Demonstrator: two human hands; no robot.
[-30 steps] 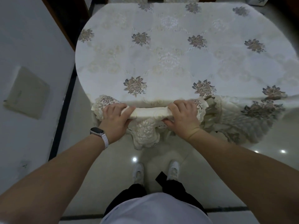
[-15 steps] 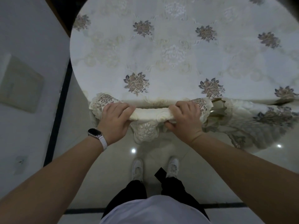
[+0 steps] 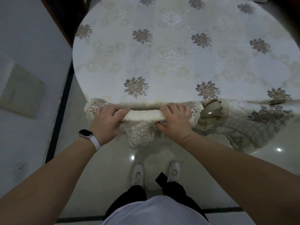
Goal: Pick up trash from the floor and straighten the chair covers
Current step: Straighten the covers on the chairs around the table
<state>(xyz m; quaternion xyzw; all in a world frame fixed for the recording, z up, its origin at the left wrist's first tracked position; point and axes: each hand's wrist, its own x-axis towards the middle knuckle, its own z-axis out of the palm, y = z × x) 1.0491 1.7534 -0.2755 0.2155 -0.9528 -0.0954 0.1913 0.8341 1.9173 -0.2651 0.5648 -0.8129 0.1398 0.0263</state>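
Observation:
A cream lace chair cover (image 3: pixel 142 116) is draped over the top of a chair back tucked against the table's near edge. My left hand (image 3: pixel 107 121), with a watch on the wrist, grips the cover's left part. My right hand (image 3: pixel 176 121) grips its right part. A lace flap (image 3: pixel 140 137) hangs down between the two hands. The chair itself is hidden under the cover and the table. No trash shows on the floor in this view.
A round table under a floral cream tablecloth (image 3: pixel 170 59) fills the upper view; its cloth hangs down at the right (image 3: pixel 259 117). A white wall with a beige panel (image 3: pixel 22 91) is on the left. My feet (image 3: pixel 155 172) stand on glossy floor tiles.
Both hands keep their hold on the cover. The view has shifted slightly, with the table seeming a bit nearer; the cover looks much the same.

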